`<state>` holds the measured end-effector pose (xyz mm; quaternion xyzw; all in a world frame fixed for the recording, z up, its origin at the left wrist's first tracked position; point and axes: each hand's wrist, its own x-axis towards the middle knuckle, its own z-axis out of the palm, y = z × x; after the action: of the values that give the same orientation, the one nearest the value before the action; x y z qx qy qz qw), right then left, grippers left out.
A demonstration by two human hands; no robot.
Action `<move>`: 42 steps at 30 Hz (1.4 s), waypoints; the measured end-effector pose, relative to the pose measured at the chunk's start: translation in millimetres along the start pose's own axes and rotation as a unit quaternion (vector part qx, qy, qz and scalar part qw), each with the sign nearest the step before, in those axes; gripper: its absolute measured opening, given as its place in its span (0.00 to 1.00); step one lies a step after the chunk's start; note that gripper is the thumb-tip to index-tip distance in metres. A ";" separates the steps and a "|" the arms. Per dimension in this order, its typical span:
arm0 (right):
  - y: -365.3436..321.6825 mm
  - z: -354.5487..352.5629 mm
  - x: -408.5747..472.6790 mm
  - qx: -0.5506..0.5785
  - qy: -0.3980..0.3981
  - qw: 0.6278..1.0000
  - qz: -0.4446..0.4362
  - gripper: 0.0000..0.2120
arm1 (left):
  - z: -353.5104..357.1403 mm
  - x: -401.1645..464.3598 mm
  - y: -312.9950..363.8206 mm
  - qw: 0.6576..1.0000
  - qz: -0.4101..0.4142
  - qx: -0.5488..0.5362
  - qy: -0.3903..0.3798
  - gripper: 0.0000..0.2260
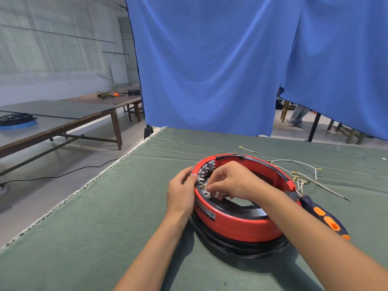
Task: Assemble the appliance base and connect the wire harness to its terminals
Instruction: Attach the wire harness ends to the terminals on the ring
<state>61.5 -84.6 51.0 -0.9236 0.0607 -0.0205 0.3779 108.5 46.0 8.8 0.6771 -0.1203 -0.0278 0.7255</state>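
Red ring-shaped appliance base (237, 224) sits on a black lower ring (237, 246), on the green cloth-covered bench (105, 227), right of centre and nearer the front edge than the back.

Left hand (182, 192): grips the ring's outer left wall, fingers curled over the rim, thumb at the top edge.

Right hand (233, 182): reaches inside the ring, fingertips (211, 188) pinched together at the row of small metal terminals (203, 177) on the inner left wall. What sits in the pinch is too small to tell; possibly a brass connector.

Wire harness (302, 179): white leads with brass ends, loose on the cloth just beside the ring's right side. One separate short lead (247, 149) lies near the back edge.

Screwdriver (324, 217), dark blue and orange handle, lies right of the ring, touching or just beside it.

Blue curtain (231, 59) hangs behind the bench.
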 end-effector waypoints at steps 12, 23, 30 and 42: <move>-5.7 4.1 -13.4 -0.229 0.138 0.961 -0.077 0.03 | 4.8 -5.7 -4.5 0.999 0.044 -0.022 -0.008 0.14; -4.2 2.7 -14.0 -0.203 0.139 0.967 -0.065 0.02 | 5.8 -7.4 1.1 0.998 0.040 0.038 -0.012 0.12; 2.6 -29.4 -33.5 -0.227 0.187 0.955 -0.048 0.04 | -2.4 -19.5 24.7 0.879 -0.058 0.471 -0.049 0.26; 21.5 -33.0 -72.6 -0.263 0.164 0.951 0.020 0.04 | -20.5 -10.6 34.7 0.923 -0.032 0.384 -0.020 0.24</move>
<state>-15.4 -113.5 60.1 -0.9727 0.1439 -0.1475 0.1070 98.4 71.0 40.6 0.9066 -0.1142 -0.0161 0.4060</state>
